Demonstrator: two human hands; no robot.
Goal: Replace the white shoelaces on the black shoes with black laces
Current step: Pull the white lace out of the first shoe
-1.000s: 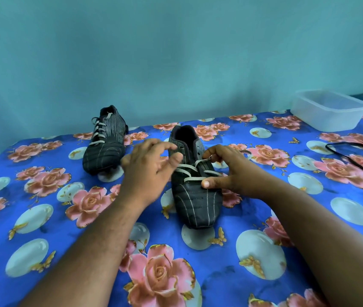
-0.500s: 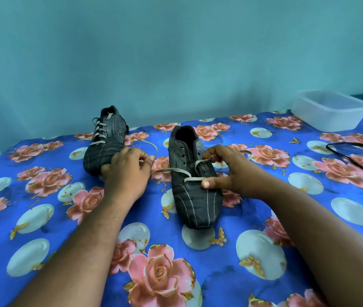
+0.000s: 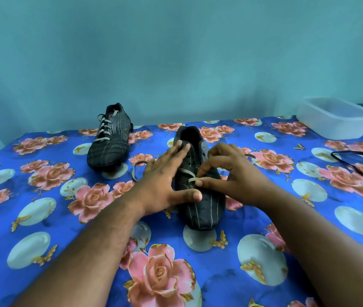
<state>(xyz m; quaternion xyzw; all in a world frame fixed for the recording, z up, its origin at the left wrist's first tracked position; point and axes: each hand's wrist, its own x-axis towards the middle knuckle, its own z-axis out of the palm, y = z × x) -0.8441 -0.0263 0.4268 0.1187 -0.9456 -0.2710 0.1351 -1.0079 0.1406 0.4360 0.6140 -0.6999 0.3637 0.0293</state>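
My left hand lies spread flat on the near shoe, fingers straight. My right hand pinches the white lace at its lowest eyelets. The second shoe stands farther left, still laced. Black laces lie far right beside a plastic tub.

There is one view only — a wide-angle camera on the person's head, looking forward and down along both forearms. The near shoe sits close and central, the flowered cloth fills the lower half, and the plain wall fills the upper half — its edges bend with the lens.
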